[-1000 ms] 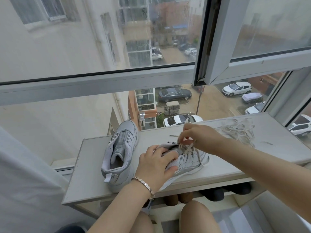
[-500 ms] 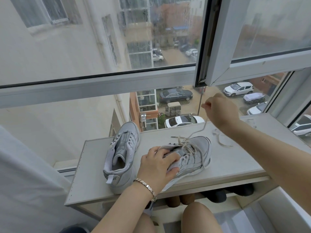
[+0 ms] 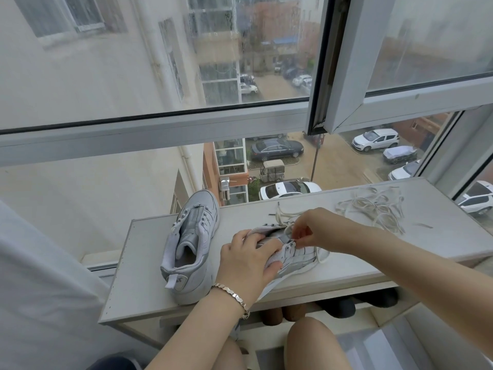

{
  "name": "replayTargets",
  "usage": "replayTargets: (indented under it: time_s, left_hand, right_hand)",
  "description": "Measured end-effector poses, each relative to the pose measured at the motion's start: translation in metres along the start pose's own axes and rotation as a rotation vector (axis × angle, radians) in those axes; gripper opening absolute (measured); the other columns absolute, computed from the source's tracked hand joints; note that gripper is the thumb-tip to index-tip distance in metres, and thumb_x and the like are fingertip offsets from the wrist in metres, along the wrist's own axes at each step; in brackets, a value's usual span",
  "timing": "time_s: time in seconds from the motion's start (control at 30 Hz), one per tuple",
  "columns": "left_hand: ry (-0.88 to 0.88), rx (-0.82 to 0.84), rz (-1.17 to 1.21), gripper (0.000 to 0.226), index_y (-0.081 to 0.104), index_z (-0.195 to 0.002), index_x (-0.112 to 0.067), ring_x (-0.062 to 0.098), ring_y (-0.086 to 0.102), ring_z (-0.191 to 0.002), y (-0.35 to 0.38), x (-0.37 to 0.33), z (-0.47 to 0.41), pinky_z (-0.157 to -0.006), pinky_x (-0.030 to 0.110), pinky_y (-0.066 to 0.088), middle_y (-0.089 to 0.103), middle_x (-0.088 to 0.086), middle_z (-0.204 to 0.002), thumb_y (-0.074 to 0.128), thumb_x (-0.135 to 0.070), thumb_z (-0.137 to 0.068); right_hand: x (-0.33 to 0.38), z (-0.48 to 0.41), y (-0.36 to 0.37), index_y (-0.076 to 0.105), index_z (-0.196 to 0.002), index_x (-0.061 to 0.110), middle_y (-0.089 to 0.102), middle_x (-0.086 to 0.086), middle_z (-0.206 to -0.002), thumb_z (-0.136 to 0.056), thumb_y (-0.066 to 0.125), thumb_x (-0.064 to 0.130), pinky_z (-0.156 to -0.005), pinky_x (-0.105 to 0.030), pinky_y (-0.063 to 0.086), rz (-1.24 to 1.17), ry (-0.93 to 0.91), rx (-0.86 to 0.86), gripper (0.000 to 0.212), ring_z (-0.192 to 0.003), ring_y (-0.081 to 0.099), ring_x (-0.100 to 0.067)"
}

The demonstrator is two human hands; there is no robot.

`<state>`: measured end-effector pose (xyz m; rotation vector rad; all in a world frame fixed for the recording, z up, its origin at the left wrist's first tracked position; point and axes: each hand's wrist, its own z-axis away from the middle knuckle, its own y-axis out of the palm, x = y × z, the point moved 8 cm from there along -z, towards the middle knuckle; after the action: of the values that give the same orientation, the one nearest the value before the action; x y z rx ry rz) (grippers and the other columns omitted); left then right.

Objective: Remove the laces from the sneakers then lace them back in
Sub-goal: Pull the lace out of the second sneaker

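Note:
Two pale grey sneakers lie on a light shelf top [image 3: 149,284] by the window. The left sneaker [image 3: 190,241] stands unlaced, toe pointing away from me. My left hand [image 3: 246,260] grips the heel part of the right sneaker [image 3: 298,259] and holds it down. My right hand [image 3: 317,231] pinches the white lace [image 3: 280,214] at an eyelet on that shoe's tongue. Loose lace ends trail behind the shoe. A removed lace [image 3: 373,206] lies in a tangled heap to the right.
The shelf top ends close to my knees, with dark shoes [image 3: 354,303] stored underneath. Window glass and frame [image 3: 160,134] rise right behind the shelf. An opened window sash [image 3: 346,76] hangs above the right side. White fabric [image 3: 40,289] is at the left.
My right hand, which had pulled the lace up and to the right, has come back down to the shoe's eyelets. My left hand stays on the sneaker.

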<state>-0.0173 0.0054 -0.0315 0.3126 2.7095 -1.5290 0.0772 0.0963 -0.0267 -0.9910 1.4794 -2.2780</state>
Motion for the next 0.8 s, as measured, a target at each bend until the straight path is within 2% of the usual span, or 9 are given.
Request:
replayTargets:
  time_s: [0.17, 0.27, 0.37, 0.5, 0.6, 0.7, 0.8]
  left_hand:
    - [-0.016, -0.006, -0.005, 0.028, 0.043, -0.094, -0.037, 0.020, 0.064, -0.081, 0.000, 0.002, 0.000, -0.048, 0.030, 0.046, 0.066, -0.012, -0.084, 0.040, -0.051, -0.069]
    - [-0.016, -0.005, -0.027, 0.029, 0.042, -0.095, -0.037, 0.019, 0.065, -0.082, 0.001, 0.002, 0.002, -0.048, 0.029, 0.047, 0.066, -0.012, -0.085, 0.038, -0.052, -0.071]
    - [-0.019, -0.008, -0.043, 0.029, 0.042, -0.095, -0.038, 0.017, 0.066, -0.081, -0.001, 0.001, 0.001, -0.049, 0.028, 0.047, 0.067, -0.014, -0.085, 0.036, -0.052, -0.071]
    - [-0.013, -0.018, -0.039, 0.029, 0.042, -0.095, -0.037, 0.018, 0.066, -0.080, -0.002, 0.000, 0.001, -0.049, 0.030, 0.048, 0.067, -0.013, -0.085, 0.036, -0.051, -0.071]
    - [-0.004, -0.032, -0.035, 0.029, 0.042, -0.095, -0.037, 0.018, 0.066, -0.080, -0.002, -0.001, 0.001, -0.049, 0.030, 0.048, 0.067, -0.013, -0.086, 0.040, -0.052, -0.070]
    - [-0.002, -0.037, -0.036, 0.031, 0.042, -0.096, -0.037, 0.018, 0.066, -0.080, -0.003, -0.001, 0.001, -0.049, 0.030, 0.048, 0.067, -0.014, -0.086, 0.047, -0.052, -0.069]
    - [-0.015, -0.038, -0.041, 0.029, 0.042, -0.096, -0.037, 0.018, 0.066, -0.079, -0.003, 0.001, 0.002, -0.048, 0.030, 0.048, 0.067, -0.014, -0.086, 0.038, -0.051, -0.071]
  right_hand:
    - [0.010, -0.004, -0.003, 0.070, -0.101, 0.019, 0.053, 0.010, -0.083, -0.087, 0.059, 0.017, -0.074, -0.024, 0.045, 0.103, -0.063, 0.006, 0.017, -0.080, 0.051, -0.010]
    - [0.008, -0.002, -0.002, 0.071, -0.087, 0.022, 0.058, 0.002, -0.085, -0.082, 0.059, 0.011, -0.076, -0.030, 0.046, -0.013, -0.084, 0.034, 0.016, -0.079, 0.054, -0.013]
    - [-0.001, -0.001, 0.008, 0.060, -0.067, 0.033, 0.057, 0.001, -0.083, -0.084, 0.055, 0.016, -0.074, -0.030, 0.046, -0.150, -0.008, 0.049, 0.025, -0.075, 0.050, -0.012]
    - [-0.005, 0.000, 0.018, 0.060, -0.069, 0.019, 0.046, 0.007, -0.082, -0.090, 0.049, 0.011, -0.072, -0.027, 0.039, -0.342, 0.064, 0.068, 0.025, -0.079, 0.047, -0.015]
    - [-0.012, 0.002, 0.022, 0.055, -0.080, 0.001, 0.040, 0.000, -0.083, -0.092, 0.046, 0.013, -0.066, -0.026, 0.030, -0.532, 0.137, 0.063, 0.019, -0.079, 0.038, -0.018]
    - [-0.015, 0.004, 0.027, 0.044, -0.081, 0.005, 0.035, -0.003, -0.086, -0.091, 0.045, 0.015, -0.063, -0.026, 0.026, -0.621, 0.209, 0.052, 0.014, -0.076, 0.033, -0.016]
    - [-0.009, 0.003, 0.026, 0.052, -0.079, 0.000, 0.034, -0.009, -0.089, -0.093, 0.045, 0.014, -0.057, -0.024, 0.023, -0.603, 0.140, 0.013, 0.021, -0.077, 0.030, -0.019]
